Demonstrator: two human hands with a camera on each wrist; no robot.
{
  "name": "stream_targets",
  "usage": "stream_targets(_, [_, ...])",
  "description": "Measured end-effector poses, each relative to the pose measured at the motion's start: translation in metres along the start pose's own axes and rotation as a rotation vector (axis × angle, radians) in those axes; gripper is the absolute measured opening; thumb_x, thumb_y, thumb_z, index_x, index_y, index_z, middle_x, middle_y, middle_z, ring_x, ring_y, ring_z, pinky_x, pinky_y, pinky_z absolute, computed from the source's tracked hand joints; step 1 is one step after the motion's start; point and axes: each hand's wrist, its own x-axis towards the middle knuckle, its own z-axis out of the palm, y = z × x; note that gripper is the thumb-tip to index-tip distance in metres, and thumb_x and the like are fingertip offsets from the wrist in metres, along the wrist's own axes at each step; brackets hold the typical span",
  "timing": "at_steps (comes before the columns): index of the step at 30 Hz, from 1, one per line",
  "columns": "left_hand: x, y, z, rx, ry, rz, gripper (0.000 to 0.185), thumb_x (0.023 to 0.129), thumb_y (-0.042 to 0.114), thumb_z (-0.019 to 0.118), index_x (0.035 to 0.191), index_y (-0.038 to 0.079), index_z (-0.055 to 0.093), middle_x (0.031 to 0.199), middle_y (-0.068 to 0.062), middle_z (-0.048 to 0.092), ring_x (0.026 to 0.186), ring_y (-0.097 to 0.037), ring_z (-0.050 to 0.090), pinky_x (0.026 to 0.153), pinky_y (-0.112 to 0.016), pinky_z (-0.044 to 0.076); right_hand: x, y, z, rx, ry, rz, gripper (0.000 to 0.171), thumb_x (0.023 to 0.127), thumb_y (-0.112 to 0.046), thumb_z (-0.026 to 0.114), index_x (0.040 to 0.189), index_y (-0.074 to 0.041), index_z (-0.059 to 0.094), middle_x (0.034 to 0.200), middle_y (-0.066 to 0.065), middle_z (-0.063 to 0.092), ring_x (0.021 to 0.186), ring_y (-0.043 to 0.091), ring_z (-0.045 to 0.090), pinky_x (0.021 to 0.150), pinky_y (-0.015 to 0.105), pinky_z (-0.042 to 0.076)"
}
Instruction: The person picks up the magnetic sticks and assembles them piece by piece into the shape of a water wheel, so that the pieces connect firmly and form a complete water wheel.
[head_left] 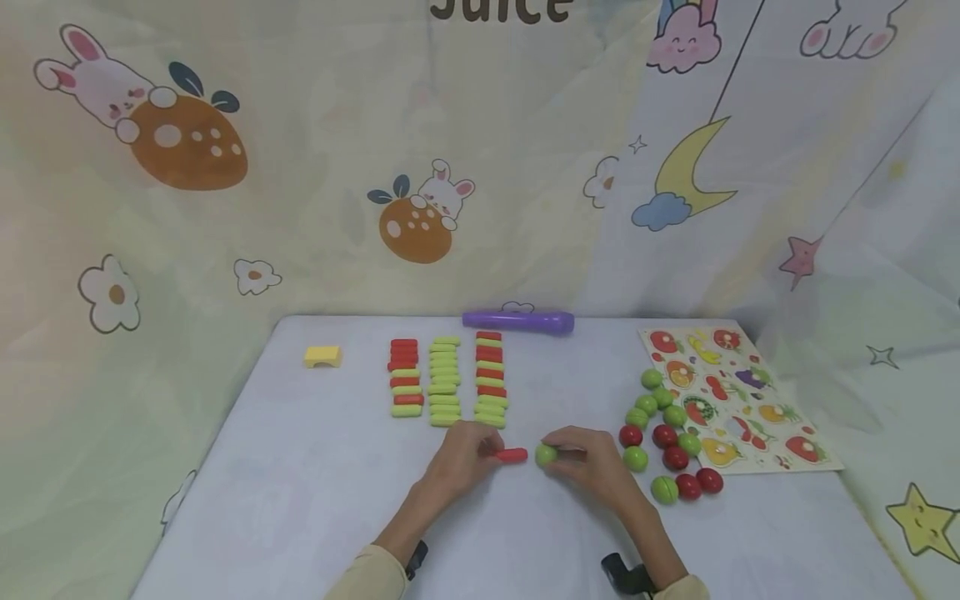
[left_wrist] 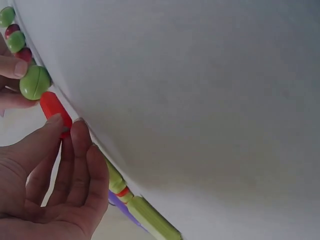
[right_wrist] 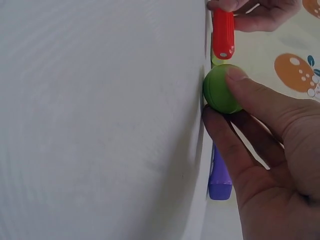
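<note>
My left hand (head_left: 463, 457) pinches a short, ribbed red stick (head_left: 513, 455) between thumb and fingers, its free end pointing right. In the right wrist view a small grey spot shows on the tip of that red stick (right_wrist: 223, 32). Opposite it, my right hand (head_left: 592, 462) holds a green ball (head_left: 546, 455) by thumb and fingertips. A seam line runs round the green ball (left_wrist: 36, 82) in the left wrist view. Stick and ball face each other at the table's middle, a narrow gap between them in the head view.
Three columns of red and light green sticks (head_left: 444, 379) lie behind my left hand. A yellow arch block (head_left: 322, 357) sits at left, a purple tube (head_left: 517, 322) along the back edge. Several green and red balls (head_left: 664, 436) lie at right, beside a fruit-printed board (head_left: 738, 396).
</note>
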Motion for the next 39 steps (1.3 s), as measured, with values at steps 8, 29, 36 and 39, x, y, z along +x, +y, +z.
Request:
stream_targets(8, [0.002, 0.001, 0.003, -0.135, 0.007, -0.005, 0.011, 0.091, 0.002, 0.085, 0.100, 0.007, 0.082, 0.097, -0.001, 0.079, 0.089, -0.015, 0.072, 0.079, -0.030, 0.060, -0.001, 0.003, 0.001, 0.054, -0.001, -0.009, 0.037, 0.084, -0.002, 0.090, 0.120, -0.006, 0.081, 0.116, 0.002, 0.081, 0.111, 0.024, 0.076, 0.094, 0.025, 0.060])
stream_targets(29, [0.022, -0.012, -0.009, 0.177, 0.130, -0.051, 0.021, 0.101, 0.003, 0.074, 0.121, 0.002, 0.078, 0.115, -0.009, 0.077, 0.112, -0.023, 0.071, 0.095, -0.038, 0.062, -0.002, 0.003, -0.012, -0.054, -0.054, -0.052, 0.042, 0.087, -0.006, 0.089, 0.127, -0.011, 0.079, 0.126, -0.001, 0.079, 0.119, 0.024, 0.073, 0.102, 0.038, 0.059])
stream_targets(36, [0.026, -0.006, -0.003, 0.397, 0.080, 0.012, 0.014, 0.096, 0.006, 0.082, 0.109, 0.004, 0.083, 0.091, -0.004, 0.068, 0.084, -0.014, 0.057, 0.071, -0.023, 0.054, -0.003, 0.001, -0.010, -0.054, -0.023, -0.010, 0.037, 0.085, -0.004, 0.090, 0.120, -0.014, 0.081, 0.116, -0.004, 0.080, 0.111, 0.020, 0.075, 0.097, 0.039, 0.062])
stream_targets(39, [0.026, -0.005, -0.002, 0.420, 0.118, 0.051, 0.004, 0.096, 0.001, 0.080, 0.098, 0.002, 0.082, 0.078, -0.002, 0.066, 0.075, -0.011, 0.051, 0.063, -0.021, 0.046, -0.003, -0.001, -0.008, -0.072, 0.032, 0.022, 0.036, 0.082, -0.004, 0.092, 0.115, -0.014, 0.082, 0.111, -0.004, 0.081, 0.106, 0.019, 0.076, 0.093, 0.038, 0.063])
